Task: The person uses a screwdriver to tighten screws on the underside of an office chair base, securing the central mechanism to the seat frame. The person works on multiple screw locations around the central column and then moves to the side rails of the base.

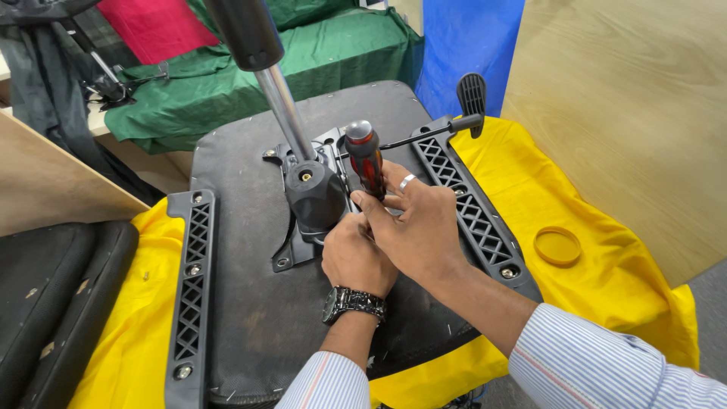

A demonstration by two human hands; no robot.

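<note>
An upturned office chair seat [250, 303] lies on a yellow cloth [606, 250], its black tilt mechanism [314, 193] and chrome gas cylinder [284, 106] pointing up. My right hand [413, 223] grips a red-and-black-handled screwdriver [365, 155], held upright beside the mechanism. My left hand [354, 257], with a wristwatch, is closed low against the mechanism plate under the right hand; what it pinches is hidden. A black adjustment lever [454, 113] sticks out to the right.
Two black armrest brackets [189, 288] [469, 204] are screwed along the seat's sides. An orange round lid [557, 246] lies on the cloth at right. A wooden board [628, 113] stands at right, a green cloth [303, 60] behind, black seat cushions [53, 303] at left.
</note>
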